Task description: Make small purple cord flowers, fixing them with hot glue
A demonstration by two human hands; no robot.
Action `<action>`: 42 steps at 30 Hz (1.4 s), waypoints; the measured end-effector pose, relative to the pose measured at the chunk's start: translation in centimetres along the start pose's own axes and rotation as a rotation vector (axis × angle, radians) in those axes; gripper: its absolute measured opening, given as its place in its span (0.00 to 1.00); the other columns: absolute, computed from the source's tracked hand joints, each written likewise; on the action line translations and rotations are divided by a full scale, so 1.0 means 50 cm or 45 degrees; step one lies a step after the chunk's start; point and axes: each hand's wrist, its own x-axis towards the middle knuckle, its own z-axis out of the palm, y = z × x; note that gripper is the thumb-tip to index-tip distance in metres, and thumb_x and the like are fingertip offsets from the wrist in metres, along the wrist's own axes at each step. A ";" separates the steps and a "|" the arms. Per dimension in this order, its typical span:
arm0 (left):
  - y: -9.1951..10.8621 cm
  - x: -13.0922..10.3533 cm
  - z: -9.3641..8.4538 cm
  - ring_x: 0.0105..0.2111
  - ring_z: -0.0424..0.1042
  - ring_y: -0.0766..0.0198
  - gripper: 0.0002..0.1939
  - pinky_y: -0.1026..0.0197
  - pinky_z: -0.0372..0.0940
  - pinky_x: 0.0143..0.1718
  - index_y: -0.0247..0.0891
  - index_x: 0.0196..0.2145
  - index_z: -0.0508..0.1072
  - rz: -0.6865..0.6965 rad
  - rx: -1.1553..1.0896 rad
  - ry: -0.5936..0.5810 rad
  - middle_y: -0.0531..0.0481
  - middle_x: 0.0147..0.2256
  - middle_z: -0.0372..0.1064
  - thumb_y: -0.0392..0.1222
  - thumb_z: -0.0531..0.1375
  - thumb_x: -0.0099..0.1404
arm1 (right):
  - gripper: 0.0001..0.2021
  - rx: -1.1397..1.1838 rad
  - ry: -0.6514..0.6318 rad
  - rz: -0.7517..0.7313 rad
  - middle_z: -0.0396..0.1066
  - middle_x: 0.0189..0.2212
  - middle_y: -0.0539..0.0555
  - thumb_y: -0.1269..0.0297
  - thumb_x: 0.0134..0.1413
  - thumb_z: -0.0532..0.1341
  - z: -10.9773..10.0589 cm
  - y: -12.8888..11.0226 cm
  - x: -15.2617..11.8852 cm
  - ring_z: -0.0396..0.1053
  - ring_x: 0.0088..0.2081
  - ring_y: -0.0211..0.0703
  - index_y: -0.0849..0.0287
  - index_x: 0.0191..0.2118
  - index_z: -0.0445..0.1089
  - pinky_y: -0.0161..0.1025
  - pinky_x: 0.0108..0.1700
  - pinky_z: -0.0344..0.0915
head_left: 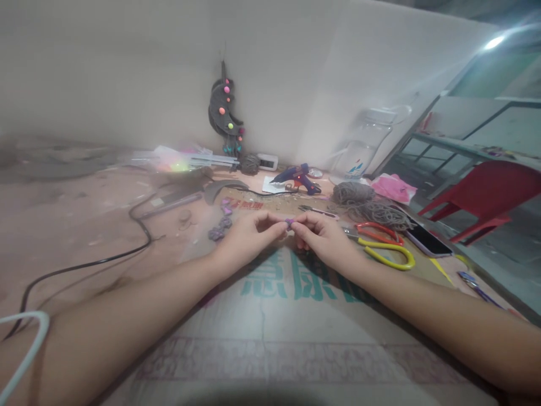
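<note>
The left hand [253, 232] and right hand [319, 231] pinched a small purple piece [289, 223] above the bench [97, 225]; similar pieces [217, 232] lay near the left hand, seemingly done, this one apparently unfinished

Craft workspace, workshop type: dark-blue plastic glue gun [296, 176] and loose grey yarn [353, 193] near pinkish table's [84, 225] far edge; red-and-yellow-handled scissors [364, 243] toward right edge; grey crescent ornament with coloured balls [217, 110] against pale wall [127, 73].

Purple bit [289, 222] near center's mostly covered by fingertips [278, 228], too tiny to ID. Plastic pile [180, 159] at 10 o'clock's blurry; white cord [44, 327] at 8 runs off-frame.
</note>
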 end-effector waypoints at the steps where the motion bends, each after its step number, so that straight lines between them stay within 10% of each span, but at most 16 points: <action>1: 0.001 0.000 0.000 0.30 0.70 0.65 0.12 0.63 0.63 0.33 0.34 0.33 0.73 0.004 0.005 0.005 0.48 0.31 0.74 0.48 0.59 0.63 | 0.12 -0.030 0.001 -0.016 0.64 0.18 0.45 0.55 0.58 0.58 0.000 0.000 0.000 0.61 0.20 0.33 0.59 0.32 0.67 0.32 0.24 0.59; 11: -0.003 -0.004 0.005 0.30 0.71 0.64 0.12 0.63 0.62 0.34 0.37 0.31 0.75 0.051 0.296 0.044 0.51 0.30 0.75 0.47 0.58 0.64 | 0.08 -0.882 0.161 -0.807 0.71 0.26 0.53 0.66 0.62 0.58 -0.031 0.004 -0.009 0.67 0.30 0.39 0.60 0.34 0.72 0.37 0.35 0.62; 28: -0.008 -0.004 0.003 0.31 0.71 0.65 0.12 0.63 0.64 0.34 0.35 0.32 0.74 0.062 0.128 -0.038 0.50 0.30 0.74 0.47 0.58 0.64 | 0.11 0.033 0.083 0.017 0.70 0.20 0.49 0.57 0.56 0.60 -0.003 -0.014 -0.008 0.66 0.20 0.34 0.60 0.31 0.68 0.32 0.25 0.64; 42: -0.005 -0.003 0.001 0.30 0.72 0.65 0.18 0.63 0.63 0.34 0.37 0.35 0.77 -0.071 0.118 -0.086 0.49 0.30 0.75 0.56 0.60 0.62 | 0.08 -0.594 0.167 -0.344 0.74 0.23 0.51 0.65 0.58 0.59 -0.008 -0.018 -0.013 0.69 0.25 0.36 0.60 0.31 0.72 0.33 0.29 0.62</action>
